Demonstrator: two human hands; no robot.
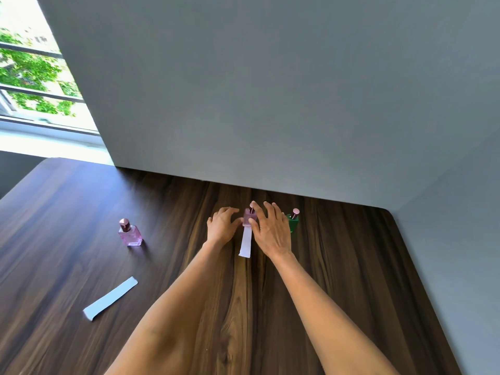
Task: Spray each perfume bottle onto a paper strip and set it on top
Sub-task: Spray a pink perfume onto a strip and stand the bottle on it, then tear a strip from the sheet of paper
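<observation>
A small purple perfume bottle (pixel 248 216) stands on the far end of a white paper strip (pixel 246 243) in the middle of the table. My right hand (pixel 270 228) holds this bottle from its right side, index finger reaching up by the cap. My left hand (pixel 222 224) rests just left of the bottle, fingers curled, thumb close to or touching it. A green bottle (pixel 293 221) with a pink cap stands behind my right hand, partly hidden. A pink bottle (pixel 130 234) stands apart at the left. A second paper strip (pixel 111 297) lies loose at the front left.
The dark wood table (pixel 351 280) meets a grey wall (pixel 270 104) right behind the bottles and a grey wall on the right. A window (pixel 32 77) is at the far left, past the table's rounded corner.
</observation>
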